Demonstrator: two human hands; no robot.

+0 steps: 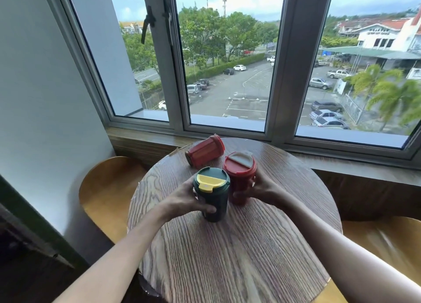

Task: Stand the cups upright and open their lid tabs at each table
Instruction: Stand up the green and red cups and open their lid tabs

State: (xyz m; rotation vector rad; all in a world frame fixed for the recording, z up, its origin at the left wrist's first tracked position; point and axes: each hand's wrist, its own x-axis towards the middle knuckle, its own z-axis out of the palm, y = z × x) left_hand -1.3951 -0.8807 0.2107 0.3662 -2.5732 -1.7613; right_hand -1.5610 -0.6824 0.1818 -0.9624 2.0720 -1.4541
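Three lidded cups are on a round wooden table (239,257). A dark green cup (213,196) with a yellow lid tab stands upright, and my left hand (185,201) is wrapped around its body. Beside it a red cup (240,179) with a white lid tab stands upright, held by my right hand (259,186). Both tabs lie flat on their lids. Behind them a second red cup (205,151) lies on its side, its base pointing left, touched by neither hand.
The table stands against a wooden window sill (145,138) below large windows. A curved wooden chair (109,193) is at the left of the table and another chair (387,241) at the right. A white wall is on the left.
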